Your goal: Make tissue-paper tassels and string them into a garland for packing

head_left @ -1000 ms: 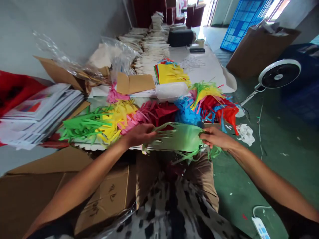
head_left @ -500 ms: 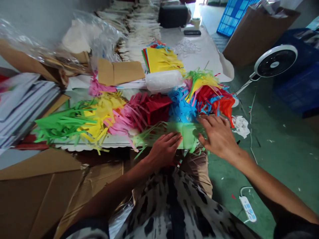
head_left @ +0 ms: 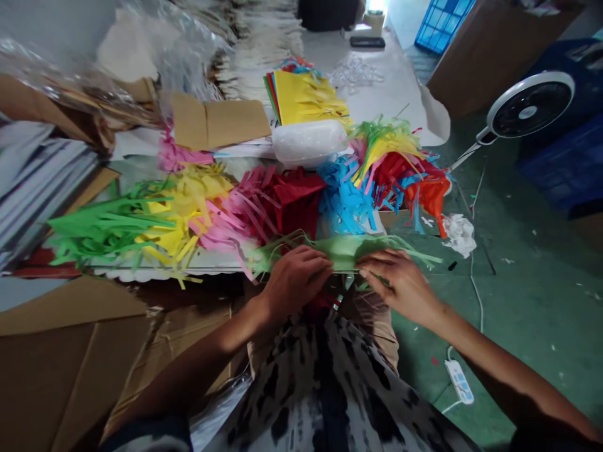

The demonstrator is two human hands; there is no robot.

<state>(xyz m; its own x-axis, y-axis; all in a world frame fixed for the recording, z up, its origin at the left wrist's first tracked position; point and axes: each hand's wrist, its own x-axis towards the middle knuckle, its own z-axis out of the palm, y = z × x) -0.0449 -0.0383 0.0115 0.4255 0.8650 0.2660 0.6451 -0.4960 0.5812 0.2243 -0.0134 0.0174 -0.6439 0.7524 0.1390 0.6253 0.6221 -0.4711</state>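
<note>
A light green sheet of fringed tissue paper (head_left: 345,251) lies along the table's front edge, with loose strips at both ends. My left hand (head_left: 298,276) is closed on its near edge, fingers curled over the paper. On the other side, my right hand (head_left: 400,279) pinches the same edge, thumb below the fingers. Just behind the sheet are fringed tissue bunches: green (head_left: 101,223), yellow (head_left: 188,201), pink (head_left: 221,226), dark red (head_left: 299,201) and blue (head_left: 348,201). A mixed-colour bunch (head_left: 396,163) sits at the table's right side.
A plastic-wrapped white bundle (head_left: 308,141), a brown card folder (head_left: 219,129) and a yellow fringed stack (head_left: 306,97) lie behind. A fan (head_left: 532,107) stands at right. Cardboard (head_left: 70,364) is at lower left; a power strip (head_left: 459,381) lies on the floor.
My hands have gone from lying flat on the light green paper to curling round its near edge. The paper's right-hand strips now stretch out past my right hand.
</note>
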